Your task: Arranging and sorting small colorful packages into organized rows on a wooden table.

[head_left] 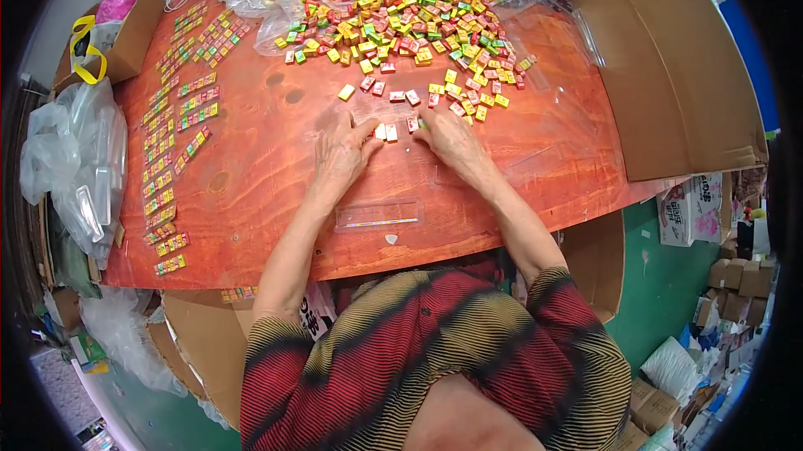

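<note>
On the reddish wooden table, my left hand has thumb and forefinger closed at the end of a pair of small pale-faced boxes. Facing it, my right hand has its fingertips closed on another small box, partly covered by the fingers. A short gap separates the two groups. Just beyond my hands lie a few loose red and yellow boxes. Between my forearms, near the table's front edge, rests a shallow clear plastic tray with a thin coloured strip along it.
A large heap of small coloured boxes covers the far side. Rows of grouped boxes line the left. Clear plastic bags hang off the left edge, near a carton. A tall cardboard box walls the right.
</note>
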Motion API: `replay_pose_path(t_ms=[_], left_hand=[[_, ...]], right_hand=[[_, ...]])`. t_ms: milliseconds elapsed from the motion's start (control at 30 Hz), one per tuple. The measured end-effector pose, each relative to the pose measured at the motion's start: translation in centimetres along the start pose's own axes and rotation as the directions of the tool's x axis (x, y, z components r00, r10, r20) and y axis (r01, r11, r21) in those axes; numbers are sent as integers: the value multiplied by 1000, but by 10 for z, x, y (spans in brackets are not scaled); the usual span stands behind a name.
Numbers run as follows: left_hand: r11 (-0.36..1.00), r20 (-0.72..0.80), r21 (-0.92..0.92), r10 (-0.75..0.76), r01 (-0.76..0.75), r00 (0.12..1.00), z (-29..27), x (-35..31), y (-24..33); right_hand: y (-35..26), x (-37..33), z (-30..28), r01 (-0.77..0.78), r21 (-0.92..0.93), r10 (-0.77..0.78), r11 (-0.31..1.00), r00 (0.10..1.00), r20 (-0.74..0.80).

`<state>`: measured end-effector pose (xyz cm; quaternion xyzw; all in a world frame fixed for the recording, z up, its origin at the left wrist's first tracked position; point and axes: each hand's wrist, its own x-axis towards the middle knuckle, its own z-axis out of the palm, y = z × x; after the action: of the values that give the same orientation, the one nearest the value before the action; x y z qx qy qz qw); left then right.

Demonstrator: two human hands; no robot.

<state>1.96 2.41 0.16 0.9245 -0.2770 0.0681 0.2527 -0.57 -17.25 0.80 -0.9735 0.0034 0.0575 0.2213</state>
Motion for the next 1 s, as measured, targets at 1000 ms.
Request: replay_pose_path(t_ms=[1000], left_hand=[[986,146,-119,-96,113,985,-40,-64,41]], right_hand=[[-42,-77,2,242,234,-245,941,969,-20]])
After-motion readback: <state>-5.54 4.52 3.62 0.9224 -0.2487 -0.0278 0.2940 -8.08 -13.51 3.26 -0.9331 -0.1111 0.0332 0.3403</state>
